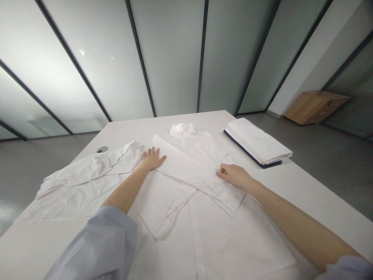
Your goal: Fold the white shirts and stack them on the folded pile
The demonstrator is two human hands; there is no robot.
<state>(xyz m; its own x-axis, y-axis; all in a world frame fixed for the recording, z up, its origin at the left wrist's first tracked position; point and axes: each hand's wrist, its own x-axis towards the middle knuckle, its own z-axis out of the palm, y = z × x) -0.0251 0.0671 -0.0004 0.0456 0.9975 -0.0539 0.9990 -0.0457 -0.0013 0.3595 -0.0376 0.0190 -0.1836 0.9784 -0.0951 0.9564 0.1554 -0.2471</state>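
A white button-front shirt (210, 225) lies front side up on the table, its collar (182, 130) at the far end. Both sleeves are laid across its front, one sleeve (186, 163) running diagonally over the other, with their cuffs pointing towards me. My left hand (152, 158) rests flat, fingers spread, at the left shoulder edge of the shirt. On the right side, my right hand (233, 175) has its fingers curled in a pinch at the edge of the upper sleeve. The exact bit of cloth between those fingertips is partly hidden.
Another white garment (90, 179) lies loosely crumpled on the left of the white table (314, 194). At the right stands a folded white stack (259, 140) with a dark navy layer beneath. A round grey disc (101, 149) is at the left edge. A wooden cabinet (314, 107) stands beyond.
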